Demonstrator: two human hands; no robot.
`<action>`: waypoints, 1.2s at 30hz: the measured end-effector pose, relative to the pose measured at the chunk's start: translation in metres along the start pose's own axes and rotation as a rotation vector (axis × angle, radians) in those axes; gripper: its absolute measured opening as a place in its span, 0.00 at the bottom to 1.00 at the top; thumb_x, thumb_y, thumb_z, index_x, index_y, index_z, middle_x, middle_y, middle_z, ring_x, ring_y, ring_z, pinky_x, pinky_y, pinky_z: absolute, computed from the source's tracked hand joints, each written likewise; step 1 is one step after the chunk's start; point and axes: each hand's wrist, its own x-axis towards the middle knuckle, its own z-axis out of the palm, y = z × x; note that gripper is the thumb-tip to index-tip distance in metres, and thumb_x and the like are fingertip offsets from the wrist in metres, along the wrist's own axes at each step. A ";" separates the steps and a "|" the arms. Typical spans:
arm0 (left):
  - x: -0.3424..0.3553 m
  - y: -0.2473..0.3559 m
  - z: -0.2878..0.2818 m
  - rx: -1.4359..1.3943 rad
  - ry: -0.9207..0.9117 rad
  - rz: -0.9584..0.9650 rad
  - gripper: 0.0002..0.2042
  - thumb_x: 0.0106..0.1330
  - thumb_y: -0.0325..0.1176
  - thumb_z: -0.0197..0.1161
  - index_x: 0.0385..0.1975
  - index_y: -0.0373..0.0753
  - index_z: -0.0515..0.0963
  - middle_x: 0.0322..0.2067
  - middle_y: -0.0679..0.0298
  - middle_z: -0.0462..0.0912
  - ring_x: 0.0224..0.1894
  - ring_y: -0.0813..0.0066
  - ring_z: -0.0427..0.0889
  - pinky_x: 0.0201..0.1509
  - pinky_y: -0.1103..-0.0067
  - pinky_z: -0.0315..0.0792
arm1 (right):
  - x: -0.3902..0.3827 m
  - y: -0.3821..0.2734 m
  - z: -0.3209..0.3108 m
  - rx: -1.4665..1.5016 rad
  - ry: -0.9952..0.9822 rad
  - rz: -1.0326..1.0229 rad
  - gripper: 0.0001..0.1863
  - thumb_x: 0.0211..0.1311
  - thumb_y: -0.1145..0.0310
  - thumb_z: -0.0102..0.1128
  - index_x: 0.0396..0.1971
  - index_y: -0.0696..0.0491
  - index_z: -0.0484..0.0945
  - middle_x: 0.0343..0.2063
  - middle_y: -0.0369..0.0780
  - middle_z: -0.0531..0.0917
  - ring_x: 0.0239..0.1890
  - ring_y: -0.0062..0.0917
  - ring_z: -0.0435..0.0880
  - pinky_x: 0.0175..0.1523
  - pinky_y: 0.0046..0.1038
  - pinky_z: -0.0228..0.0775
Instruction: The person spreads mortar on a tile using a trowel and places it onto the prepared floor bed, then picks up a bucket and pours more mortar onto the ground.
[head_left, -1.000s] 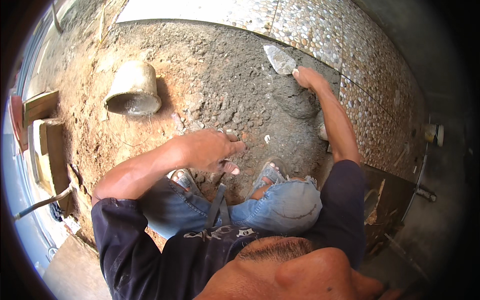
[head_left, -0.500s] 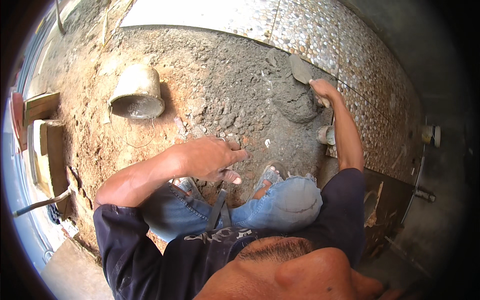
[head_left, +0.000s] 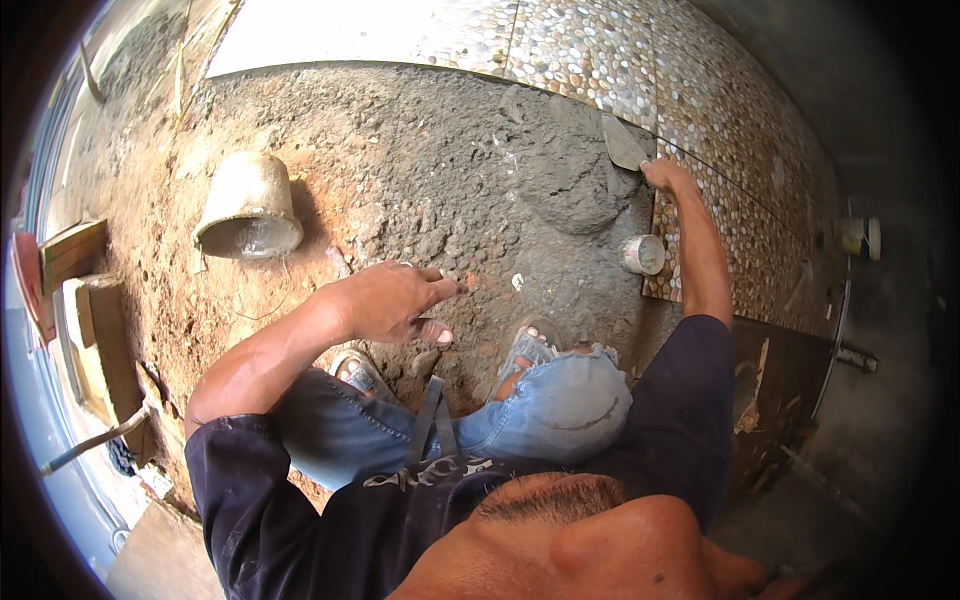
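My right hand (head_left: pixel 668 174) grips a pointed trowel (head_left: pixel 624 143), its blade on the edge of a wet grey mortar heap (head_left: pixel 565 180) beside the pebble-patterned tiles (head_left: pixel 720 110). My left hand (head_left: pixel 395 300) hangs open above the rough, stony ground, fingers loosely bent and apart, holding nothing. A small whitish container (head_left: pixel 643 255) lies below the mortar, near the tile edge. To the upper left a dirty pale bucket (head_left: pixel 247 195) is tipped over on the soil, mouth toward me.
Wooden blocks (head_left: pixel 105 335) and a reddish board (head_left: pixel 32 285) stand at the left, near a metal bar (head_left: pixel 95 440). Another bucket (head_left: pixel 862 238) is at the far right. My knees and sandalled feet are below my hands.
The trowel has moved right and down over the mortar toward the tile edge, my right hand with it, and more of the small container shows. The view has shifted slightly.
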 end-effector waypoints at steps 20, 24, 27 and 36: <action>0.001 0.007 0.000 0.005 0.006 0.072 0.33 0.65 0.58 0.51 0.63 0.41 0.61 0.51 0.49 0.74 0.49 0.45 0.77 0.57 0.59 0.69 | 0.013 0.047 0.009 0.113 -0.061 0.054 0.26 0.62 0.57 0.44 0.48 0.64 0.74 0.54 0.56 0.74 0.56 0.48 0.74 0.58 0.38 0.65; -0.004 0.003 0.006 -0.002 0.080 0.082 0.32 0.65 0.56 0.53 0.59 0.35 0.64 0.46 0.49 0.75 0.46 0.45 0.77 0.52 0.59 0.70 | 0.006 0.028 -0.001 0.107 -0.067 0.123 0.26 0.58 0.61 0.44 0.51 0.63 0.74 0.56 0.53 0.73 0.59 0.45 0.72 0.61 0.39 0.63; -0.002 0.003 0.003 -0.008 0.048 0.079 0.33 0.65 0.58 0.51 0.63 0.41 0.61 0.50 0.49 0.74 0.48 0.45 0.77 0.56 0.58 0.69 | 0.001 0.029 -0.012 0.129 -0.075 0.086 0.28 0.57 0.58 0.47 0.53 0.60 0.74 0.55 0.51 0.75 0.57 0.43 0.74 0.59 0.39 0.65; -0.002 0.006 0.004 0.017 -0.006 0.082 0.34 0.65 0.58 0.51 0.65 0.42 0.59 0.52 0.48 0.74 0.49 0.45 0.76 0.57 0.59 0.69 | -0.022 -0.043 -0.018 0.850 -0.293 0.127 0.22 0.65 0.49 0.48 0.35 0.57 0.73 0.22 0.40 0.77 0.15 0.24 0.73 0.16 0.30 0.67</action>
